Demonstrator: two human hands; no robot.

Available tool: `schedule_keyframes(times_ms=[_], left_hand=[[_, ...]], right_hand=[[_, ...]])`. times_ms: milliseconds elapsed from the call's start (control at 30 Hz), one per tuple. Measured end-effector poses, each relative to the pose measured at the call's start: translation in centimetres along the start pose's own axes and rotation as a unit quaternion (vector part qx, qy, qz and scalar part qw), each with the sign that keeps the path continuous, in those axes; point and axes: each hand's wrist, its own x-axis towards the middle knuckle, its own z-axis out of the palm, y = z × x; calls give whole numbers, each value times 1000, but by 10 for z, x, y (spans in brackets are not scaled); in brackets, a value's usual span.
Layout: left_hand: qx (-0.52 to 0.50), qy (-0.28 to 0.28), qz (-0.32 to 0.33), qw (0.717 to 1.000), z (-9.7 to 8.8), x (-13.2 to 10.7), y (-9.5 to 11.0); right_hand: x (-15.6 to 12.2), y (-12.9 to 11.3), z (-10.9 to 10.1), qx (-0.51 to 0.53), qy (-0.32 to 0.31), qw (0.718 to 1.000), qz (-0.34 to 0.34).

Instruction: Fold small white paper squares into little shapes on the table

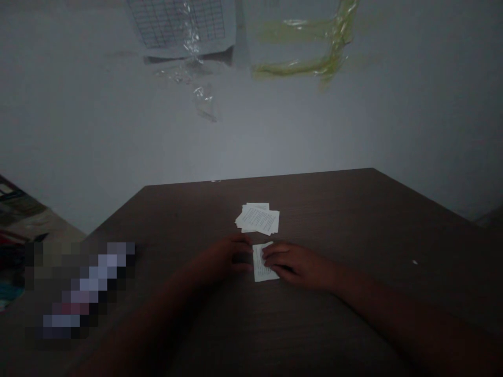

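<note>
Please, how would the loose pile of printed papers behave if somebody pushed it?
The pile of papers would probably slide apart, since its sheets lie fanned at differing angles. It is likely light, as the sheets look thin. It should hardly tip, lying flat on the table.

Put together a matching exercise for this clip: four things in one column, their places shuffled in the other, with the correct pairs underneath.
Things
1. Loose pile of printed papers
2. Near printed paper
3. Grid-printed sheet
4. Yellow tape

Places
A. On the wall, upper left of the view
B. Partly covered by the right hand
C. On the wall, upper right of the view's centre
D. On the table, farther out than both hands

Pairs: 1-D, 2-B, 3-A, 4-C
</note>
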Motion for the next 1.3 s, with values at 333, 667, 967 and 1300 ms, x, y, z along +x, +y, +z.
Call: schedule_keyframes(times_ms=[333, 667, 967, 1300], left_hand=[[8, -19, 2, 1000, -3, -1, 0], [19, -24, 43, 999, 2, -3, 5], [20, -22, 52, 998, 4, -3, 10], [3, -26, 51, 998, 2, -2, 4]], right_hand=[[1, -2, -2, -1, -16, 1000, 8], [-5, -11, -7, -11, -9, 1000, 20], [-9, -14, -10, -26, -12, 999, 24], [-9, -9, -7, -27, -21, 999, 25]])
